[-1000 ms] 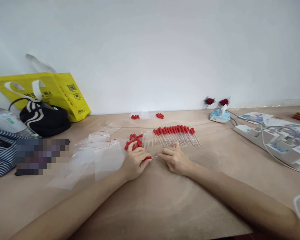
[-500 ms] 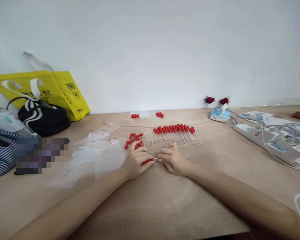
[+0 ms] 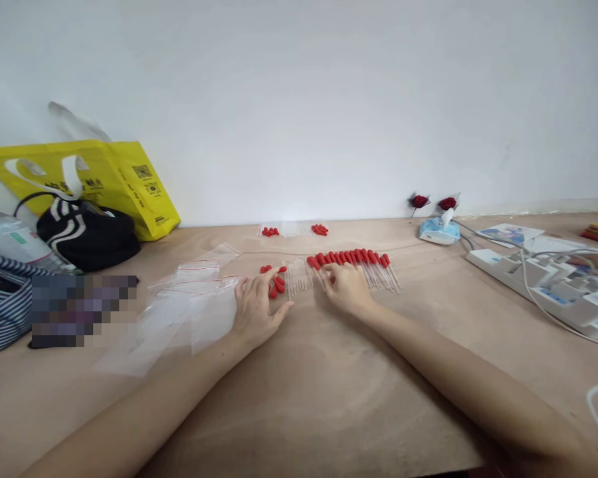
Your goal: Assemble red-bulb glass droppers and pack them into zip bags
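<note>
My left hand (image 3: 260,310) is open, its fingers spread beside a small pile of red rubber bulbs (image 3: 278,285). My right hand (image 3: 346,285) has its fingers closed round a thin clear tube with a red bulb (image 3: 313,263), at the left end of a row of red-capped droppers (image 3: 361,255). Between the hands lie several bare clear tubes (image 3: 298,275), side by side. Part of the row is hidden behind my right hand.
Clear zip bags (image 3: 194,289) overlap at the left, near a yellow bag (image 3: 129,192) and a black cap (image 3: 87,232). Filled bags (image 3: 294,229) lie by the wall. A tissue pack (image 3: 439,230) and a power strip (image 3: 498,264) are at the right.
My hands have moved apart. The left let go of the red bulb and opened over the pile; the right carried the joined dropper up to the row.
</note>
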A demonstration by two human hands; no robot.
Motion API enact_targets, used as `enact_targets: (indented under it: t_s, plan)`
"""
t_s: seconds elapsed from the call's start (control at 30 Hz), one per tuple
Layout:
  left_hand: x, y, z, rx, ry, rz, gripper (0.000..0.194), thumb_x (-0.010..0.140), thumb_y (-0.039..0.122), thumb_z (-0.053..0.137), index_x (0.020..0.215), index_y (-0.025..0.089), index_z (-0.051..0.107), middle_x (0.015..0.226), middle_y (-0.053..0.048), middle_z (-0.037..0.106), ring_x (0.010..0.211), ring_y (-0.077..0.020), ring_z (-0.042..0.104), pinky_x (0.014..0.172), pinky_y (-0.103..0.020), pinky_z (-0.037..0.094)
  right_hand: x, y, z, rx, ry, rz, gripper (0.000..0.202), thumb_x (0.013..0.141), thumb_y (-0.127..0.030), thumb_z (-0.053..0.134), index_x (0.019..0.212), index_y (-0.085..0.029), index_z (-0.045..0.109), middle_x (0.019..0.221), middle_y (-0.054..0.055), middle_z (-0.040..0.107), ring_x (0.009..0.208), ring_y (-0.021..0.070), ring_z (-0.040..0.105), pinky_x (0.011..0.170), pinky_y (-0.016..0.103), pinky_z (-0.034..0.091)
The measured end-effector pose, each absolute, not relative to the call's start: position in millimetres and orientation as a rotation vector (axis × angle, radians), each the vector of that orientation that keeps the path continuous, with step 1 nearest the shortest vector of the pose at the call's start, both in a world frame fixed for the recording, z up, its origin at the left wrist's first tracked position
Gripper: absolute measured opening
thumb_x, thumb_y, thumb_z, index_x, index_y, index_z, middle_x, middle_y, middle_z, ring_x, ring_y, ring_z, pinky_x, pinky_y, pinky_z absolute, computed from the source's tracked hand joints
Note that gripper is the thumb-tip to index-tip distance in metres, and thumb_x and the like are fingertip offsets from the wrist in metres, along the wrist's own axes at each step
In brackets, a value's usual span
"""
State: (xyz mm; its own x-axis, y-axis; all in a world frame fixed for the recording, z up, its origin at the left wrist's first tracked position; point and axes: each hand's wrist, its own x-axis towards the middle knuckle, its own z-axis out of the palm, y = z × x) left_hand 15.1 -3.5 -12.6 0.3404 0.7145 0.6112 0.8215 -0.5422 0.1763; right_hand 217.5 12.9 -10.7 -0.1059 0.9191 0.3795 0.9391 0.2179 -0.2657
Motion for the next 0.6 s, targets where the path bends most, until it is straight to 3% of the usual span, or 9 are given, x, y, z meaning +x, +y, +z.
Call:
enact_targets:
  t_s: [0.1, 0.27, 0.6]
  plan:
    - [10, 2, -14, -2.399, -1.454, -1.005, 0.051, 0.068, 0.03, 0.061, 0.112, 0.019, 0.039, 0.104, -0.01, 0.057, 0.096, -0.0283, 0.051, 0.09, -0.045, 0.028, 207, 34, -10, -1.872, -1.932, -0.048, 0.025, 0.08, -0.025, 0.041, 0.1, -0.015, 0.054, 0.084, 0.009, 0.064, 0.086, 0.0215, 0.053, 0.073, 0.032, 0.023]
    - [4, 11, -15, -2.278, -1.642, -0.906, 0.035, 0.067, 0.033, 0.061, 0.094, 0.018, 0.045, 0.091, -0.008, 0.058, 0.091, -0.0282, 0.052, 0.084, -0.043, 0.03, 193, 48, -13, -1.988, -1.914, -0.061, 0.021, 0.077, -0.022, 0.041, 0.092, -0.014, 0.054, 0.085, 0.011, 0.064, 0.085, 0.0227, 0.055, 0.075, 0.034, 0.022]
    - [-2, 13, -9, -2.27, -1.731, -0.549, 0.033, 0.071, 0.052, 0.054, 0.076, 0.02, 0.053, 0.085, -0.006, 0.061, 0.088, -0.0268, 0.051, 0.078, -0.041, 0.027, 191, 48, -16, -1.961, -1.854, -0.122, 0.022, 0.076, -0.028, 0.044, 0.088, -0.015, 0.056, 0.082, 0.01, 0.065, 0.079, 0.0226, 0.057, 0.074, 0.036, 0.021]
